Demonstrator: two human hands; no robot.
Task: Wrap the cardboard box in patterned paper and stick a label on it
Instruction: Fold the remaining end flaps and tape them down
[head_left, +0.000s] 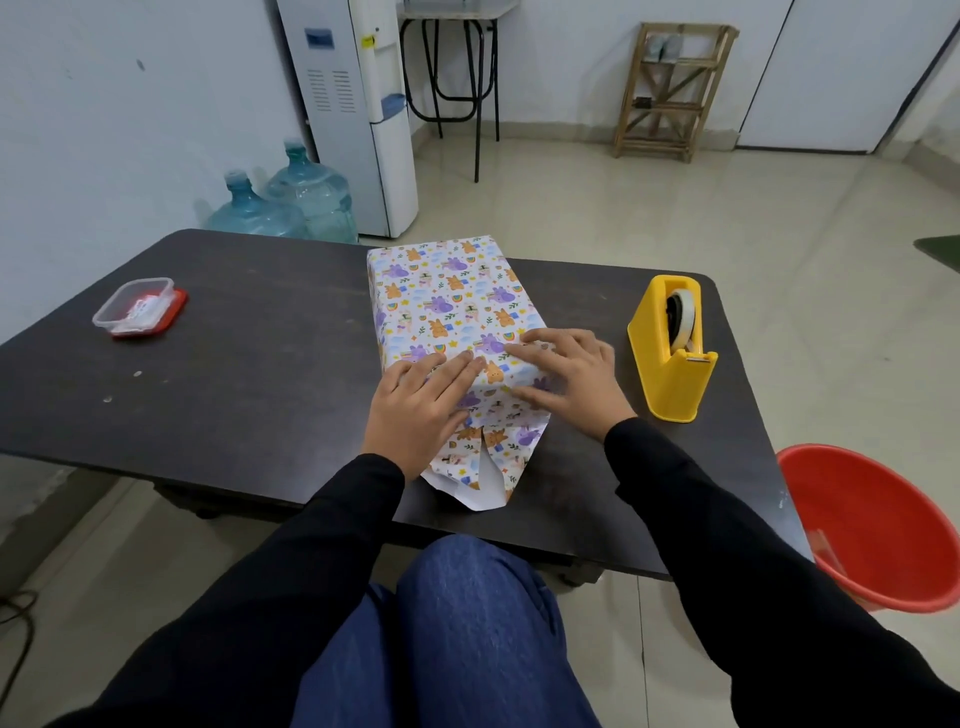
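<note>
Two flat presses: left hand (423, 400) and right hand (569, 374), fingers straight, side by side on near top of cardboard box (431, 312), pinning patterned paper (457, 275). Long axis straight away from both hands. Open flap (485, 460) below wrists, toward body. Tape dispenser (670, 358) just beside right hand.

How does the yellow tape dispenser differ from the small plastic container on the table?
The tape dispenser is opaque yellow; the plastic container is clear, with red under it. The dispenser stands tall, right of the wrapped box; the container lies low and flat, left of it. The dispenser holds a tape roll; the container's contents are too small to tell. Both rest on the dark table, apart from the box.
</note>
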